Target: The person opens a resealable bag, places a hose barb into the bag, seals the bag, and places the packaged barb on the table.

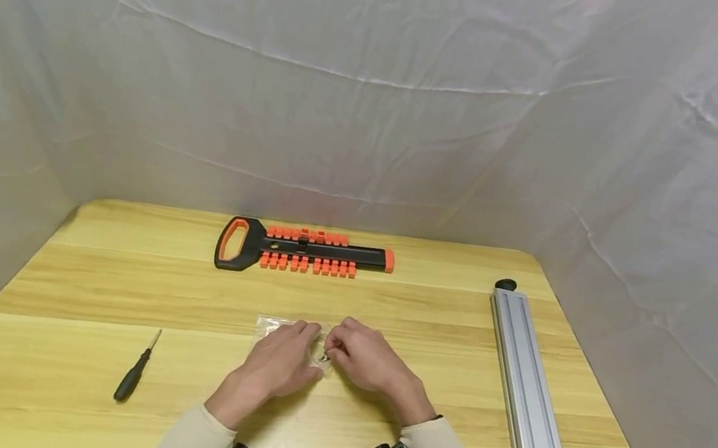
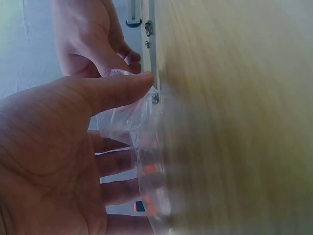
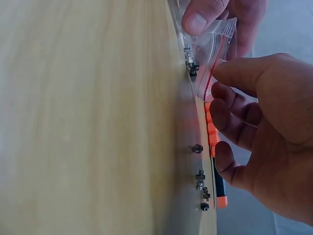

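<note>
Between both hands lies a clear zip bag with a red strip along its mouth. Several small metal screws show at the bag. My left hand spreads over the bag and holds it, its thumb on the near side and its fingers behind the plastic. At the bag's mouth, my right hand pinches the edge by the red strip between thumb and bent forefinger, the other fingers loosely curled. More loose screws lie on the table beneath the right hand; that hand hides them in the head view.
A black screwdriver lies on the wooden table at left. Toward the back is a black handled rack with rows of orange clips. A grooved aluminium profile with a black knob lies at right. Pale sheeting surrounds the table.
</note>
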`<state>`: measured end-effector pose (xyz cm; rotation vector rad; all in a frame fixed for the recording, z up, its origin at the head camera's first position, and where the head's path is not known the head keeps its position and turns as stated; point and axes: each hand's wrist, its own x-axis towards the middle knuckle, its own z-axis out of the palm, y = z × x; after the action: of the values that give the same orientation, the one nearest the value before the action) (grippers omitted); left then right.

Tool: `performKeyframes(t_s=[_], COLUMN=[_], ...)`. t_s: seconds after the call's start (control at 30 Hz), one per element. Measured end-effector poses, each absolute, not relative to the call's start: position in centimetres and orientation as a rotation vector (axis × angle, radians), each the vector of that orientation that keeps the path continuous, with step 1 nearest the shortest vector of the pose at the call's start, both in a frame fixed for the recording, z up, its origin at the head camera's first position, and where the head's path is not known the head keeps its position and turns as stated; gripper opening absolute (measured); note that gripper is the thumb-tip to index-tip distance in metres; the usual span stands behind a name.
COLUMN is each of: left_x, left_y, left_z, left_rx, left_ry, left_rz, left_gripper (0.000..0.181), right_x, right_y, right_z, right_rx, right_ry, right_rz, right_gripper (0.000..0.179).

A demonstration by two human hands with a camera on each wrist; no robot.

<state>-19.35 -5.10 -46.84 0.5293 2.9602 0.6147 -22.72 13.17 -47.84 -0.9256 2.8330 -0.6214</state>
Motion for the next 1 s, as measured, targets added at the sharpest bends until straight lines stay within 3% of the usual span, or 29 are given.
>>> performKeyframes(t_s=[1.0], left_x=[-19.3], left_y=[-5.0], left_z=[-46.9], left_rx=[0.497], left_ry=[2.947], left_rz=[0.653], left_gripper=[0.065], right_x=[-22.0], right_y=[17.1], right_z=[-46.7], right_rx=[-0.774], right_ry=[2.835], right_rz=[-0.661], right_gripper=[0.027])
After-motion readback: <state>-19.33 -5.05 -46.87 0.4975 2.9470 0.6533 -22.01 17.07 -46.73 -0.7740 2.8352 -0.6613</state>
